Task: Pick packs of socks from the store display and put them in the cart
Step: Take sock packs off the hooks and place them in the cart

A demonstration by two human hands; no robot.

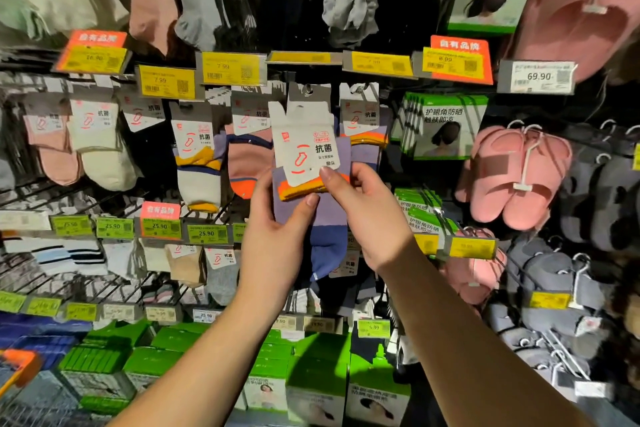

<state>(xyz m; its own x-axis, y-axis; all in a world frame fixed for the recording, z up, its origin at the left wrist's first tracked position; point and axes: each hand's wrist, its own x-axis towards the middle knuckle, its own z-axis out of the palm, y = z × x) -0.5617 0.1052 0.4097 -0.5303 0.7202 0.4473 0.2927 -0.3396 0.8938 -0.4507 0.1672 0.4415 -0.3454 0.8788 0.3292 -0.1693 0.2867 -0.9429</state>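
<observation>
Two bare forearms reaching up, left hand and right hand both pinching a purple sock pack with orange trim and white card label, held against hanging display socks, yellow price tags above, pink slippers at right

Soft matt knitted cloth socks are wearing a smooth white paper label; glossy plastic price tags are shining above.
</observation>
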